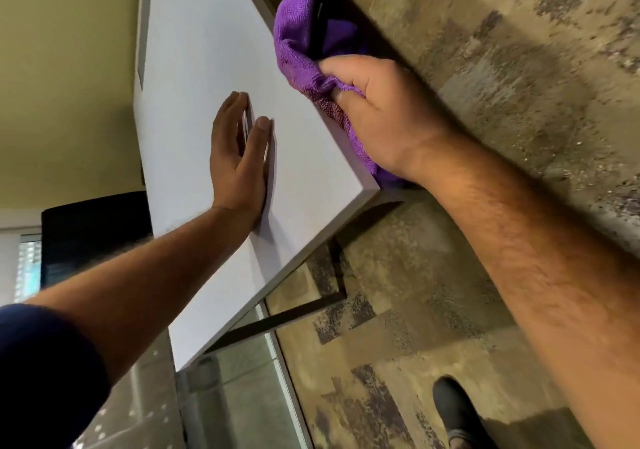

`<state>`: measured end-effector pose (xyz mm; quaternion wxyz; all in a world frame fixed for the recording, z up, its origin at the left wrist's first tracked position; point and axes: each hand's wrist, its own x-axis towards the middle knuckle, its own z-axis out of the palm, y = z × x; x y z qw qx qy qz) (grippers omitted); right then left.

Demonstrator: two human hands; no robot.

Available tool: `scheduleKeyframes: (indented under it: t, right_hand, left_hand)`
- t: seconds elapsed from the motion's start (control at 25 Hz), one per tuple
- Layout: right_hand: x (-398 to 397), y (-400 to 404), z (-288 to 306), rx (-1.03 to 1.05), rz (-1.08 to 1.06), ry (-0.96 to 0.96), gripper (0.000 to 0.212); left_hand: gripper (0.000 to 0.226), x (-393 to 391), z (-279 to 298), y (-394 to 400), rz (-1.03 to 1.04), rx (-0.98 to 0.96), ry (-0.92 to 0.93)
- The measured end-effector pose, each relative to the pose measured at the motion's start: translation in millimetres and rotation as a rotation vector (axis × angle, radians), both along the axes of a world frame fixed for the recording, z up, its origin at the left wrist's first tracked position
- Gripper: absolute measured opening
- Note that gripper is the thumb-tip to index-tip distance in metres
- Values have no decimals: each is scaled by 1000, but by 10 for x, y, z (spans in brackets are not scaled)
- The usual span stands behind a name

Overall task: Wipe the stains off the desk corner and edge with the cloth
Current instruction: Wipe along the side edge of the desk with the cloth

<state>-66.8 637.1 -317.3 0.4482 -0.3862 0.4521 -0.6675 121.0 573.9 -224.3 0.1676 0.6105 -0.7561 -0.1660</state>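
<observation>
A white desk (pixel 194 67) runs from top centre down to lower left, and the view is strongly tilted. Its grey side edge (pixel 304 251) meets the long edge at a corner (pixel 372 190). My right hand (pixel 381 109) is shut on a purple cloth (pixel 298 39) and presses it against the desk's long edge just above that corner. The cloth bunches upward along the edge and hangs partly below the hand. My left hand (pixel 239 157) lies flat on the desktop, palm down, fingers slightly apart, holding nothing. No stain shows clearly on the white surface.
Mottled brown and purple carpet (pixel 485 275) covers the floor to the right. A dark metal desk leg (pixel 277 317) stands under the desk. A black screen (pixel 97 237) sits at left against a beige wall. A grey shoe (pixel 457 410) shows at the bottom.
</observation>
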Motion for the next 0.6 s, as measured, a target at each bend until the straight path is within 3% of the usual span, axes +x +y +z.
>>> scheduleKeyframes:
  t: [0.44,0.6]
  right_hand:
    - [203,1030,61,-58,-284,173,48]
    - [158,1105,92,-41,-281,157,50]
  left_hand:
    - [65,13,24,56,15,-1,-59]
    - [55,41,24,-6,23,26,21]
